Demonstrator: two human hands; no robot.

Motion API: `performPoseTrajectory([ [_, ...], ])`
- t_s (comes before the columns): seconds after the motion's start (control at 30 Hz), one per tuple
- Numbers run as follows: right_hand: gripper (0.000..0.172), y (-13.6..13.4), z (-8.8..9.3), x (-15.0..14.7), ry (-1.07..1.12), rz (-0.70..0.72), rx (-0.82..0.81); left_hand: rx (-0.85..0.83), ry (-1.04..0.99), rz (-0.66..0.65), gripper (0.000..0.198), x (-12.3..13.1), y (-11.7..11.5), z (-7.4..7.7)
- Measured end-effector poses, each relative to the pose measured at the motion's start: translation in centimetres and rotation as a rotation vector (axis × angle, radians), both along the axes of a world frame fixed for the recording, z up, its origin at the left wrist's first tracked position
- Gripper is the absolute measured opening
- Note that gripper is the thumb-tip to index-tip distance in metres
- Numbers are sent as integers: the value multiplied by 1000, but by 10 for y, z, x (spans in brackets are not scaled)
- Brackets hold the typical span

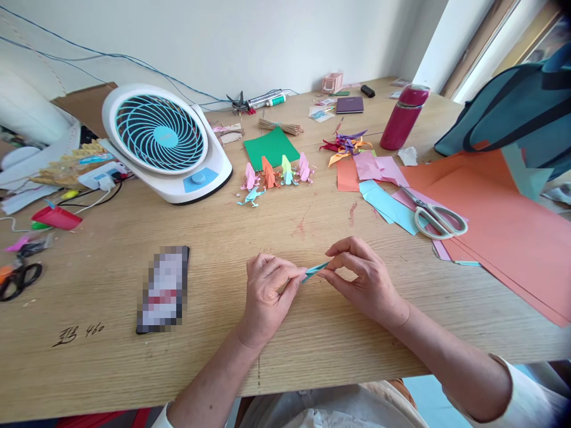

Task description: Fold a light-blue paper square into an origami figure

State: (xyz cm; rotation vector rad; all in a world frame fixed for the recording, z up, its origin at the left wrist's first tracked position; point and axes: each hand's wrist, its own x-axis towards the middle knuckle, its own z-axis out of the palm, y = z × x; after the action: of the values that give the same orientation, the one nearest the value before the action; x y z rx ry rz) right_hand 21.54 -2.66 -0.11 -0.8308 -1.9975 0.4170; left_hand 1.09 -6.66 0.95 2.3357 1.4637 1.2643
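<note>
Both hands (270,291) (369,282) in tight pinches on blue paper (314,271)

White sleeves (529,393), pale clothing (330,409), bare fingers (288,273)

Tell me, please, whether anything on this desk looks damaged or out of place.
Reddish smears mark the tabletop beyond the right hand, looking like stains, and black handwriting sits directly on the wood at lower left, where paper would be expected.
</note>
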Motion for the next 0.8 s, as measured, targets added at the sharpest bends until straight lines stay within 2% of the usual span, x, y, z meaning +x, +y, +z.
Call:
performPoseTrajectory([
  [0.17, 4, 2, 2, 0, 68, 44, -105, -14, -35, -1, 11, -2, 2, -1],
  [0.27, 8, 3, 1, -1, 128, 72, -210, -18, -59, -2, 10, -4, 4, -2],
  [0.47, 12, 1, -2, 0, 224, 39, -401, -24, -95, -20, 10, -5, 4, -2],
  [0.6, 6, 3, -3, 1, 225, 120, -530, -34, -117, -27, 9, -4, 3, -2],
  [0.7, 11, 5, -3, 0, 236, 159, -542, -56, -91, -13, 9, -3, 3, -2],
  [0.8, 10, 3, 0, -1, 199, 170, -458, -53, -17, 12, 9, -2, 2, -2],
])
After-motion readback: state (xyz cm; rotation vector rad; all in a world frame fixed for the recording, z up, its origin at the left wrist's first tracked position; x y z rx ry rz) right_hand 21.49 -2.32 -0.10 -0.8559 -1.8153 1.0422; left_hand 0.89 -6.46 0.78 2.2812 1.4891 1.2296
